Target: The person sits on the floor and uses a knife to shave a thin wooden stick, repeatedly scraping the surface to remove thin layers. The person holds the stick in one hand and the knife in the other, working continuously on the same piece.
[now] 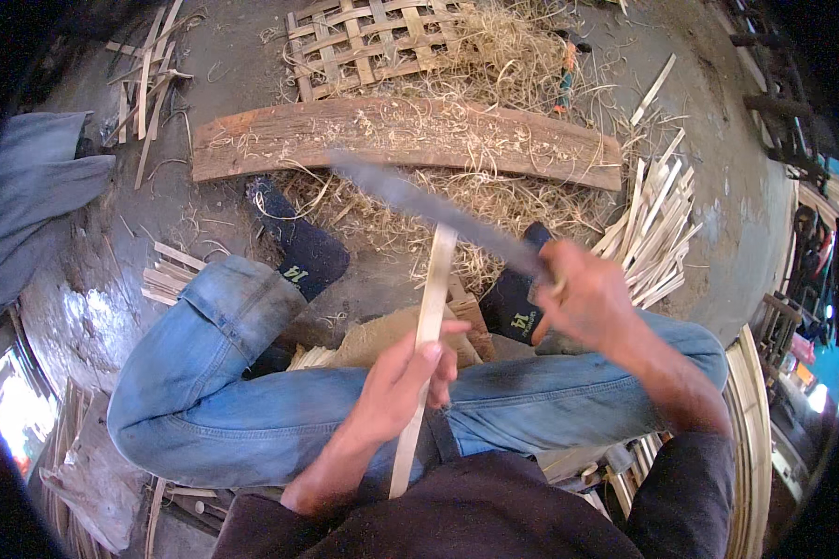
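Mostly, grey floor (718, 219) fills the scene, littered with scraps. Across its near part stretch the person's bent legs in blue jeans (252, 424), knees out to left and right. Beyond them a long brown plank (410, 140) lies crosswise, sprinkled with curls and blocking part of the shavings (522, 61), which spread on both its near and far sides. Far left of centre, partly under those shavings, is an openwork woven panel (359, 42). A blue-grey cloth (33, 200) hangs in at the left edge. To the right, just beyond the right knee, a bundle of thin sticks (657, 224) fans out; a few looser sticks (146, 93) lie far left.

In the middle, a pale strip (434, 289) runs from the person's dark shirt (485, 517) away toward the plank. A motion-blurred knife (419, 200) slants over its far end, hiding some shavings; whether blade and strip touch I cannot tell. Dark socks (298, 247) show to either side of the strip.

The hands are apart: the left hand (408, 380) grips the strip, thumb on top, covering its middle; the right hand (583, 291) is wrapped round the knife's handle, mostly concealing it. Smallest, an orange-and-green tool (566, 74) lies far right of the panel.
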Motion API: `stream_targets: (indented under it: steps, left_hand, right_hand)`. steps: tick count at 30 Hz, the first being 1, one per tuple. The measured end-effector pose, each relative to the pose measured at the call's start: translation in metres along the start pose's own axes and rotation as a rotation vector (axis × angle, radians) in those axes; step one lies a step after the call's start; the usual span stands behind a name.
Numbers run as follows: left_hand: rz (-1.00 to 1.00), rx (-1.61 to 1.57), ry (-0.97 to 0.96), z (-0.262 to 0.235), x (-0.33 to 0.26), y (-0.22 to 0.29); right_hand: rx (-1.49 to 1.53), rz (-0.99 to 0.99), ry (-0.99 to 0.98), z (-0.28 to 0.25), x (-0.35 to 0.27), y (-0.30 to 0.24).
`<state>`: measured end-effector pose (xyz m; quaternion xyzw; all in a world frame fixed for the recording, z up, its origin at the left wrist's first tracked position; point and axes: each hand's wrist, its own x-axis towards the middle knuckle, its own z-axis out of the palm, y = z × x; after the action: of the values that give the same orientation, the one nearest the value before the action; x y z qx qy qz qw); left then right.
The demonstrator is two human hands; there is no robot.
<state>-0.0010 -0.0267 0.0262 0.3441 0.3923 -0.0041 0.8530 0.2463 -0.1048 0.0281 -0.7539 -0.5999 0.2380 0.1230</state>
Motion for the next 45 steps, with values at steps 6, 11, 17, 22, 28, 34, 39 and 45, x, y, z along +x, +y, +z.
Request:
stream_targets:
  steps: [6, 11, 17, 22, 28, 34, 39, 45]
  left_hand:
    - [-0.172, -0.078, 0.037, -0.01, -0.03, -0.025]
    - [-0.096, 0.064, 0.145, -0.005, -0.043, -0.033]
    - [-0.076, -0.116, 0.234, 0.001, -0.032, -0.015]
    - [-0.017, -0.038, 0.213, -0.014, -0.045, -0.025]
    - [0.059, 0.02, 0.269, -0.015, -0.047, -0.027]
    - [0.198, 0.098, 0.317, -0.014, -0.042, -0.029]
    - [0.121, -0.056, 0.168, -0.022, -0.041, -0.028]
    - [0.084, 0.107, 0.24, -0.021, -0.037, -0.026]
  right_hand:
    - [-0.118, -0.117, -0.236, -0.008, 0.002, -0.072]
    - [-0.319, -0.229, -0.113, -0.027, -0.011, -0.121]
    - [-0.235, -0.225, -0.095, 0.02, 0.015, -0.049]
    - [-0.216, -0.128, -0.23, 0.016, 0.009, -0.015]
    - [-0.05, -0.13, -0.186, 0.009, 0.021, -0.009]
    - [0.006, -0.05, -0.075, 0.011, 0.029, -0.006]
    - [-0.21, -0.164, 0.04, 0.02, 0.034, -0.001]
    - [-0.238, -0.207, -0.136, 0.02, 0.014, -0.028]
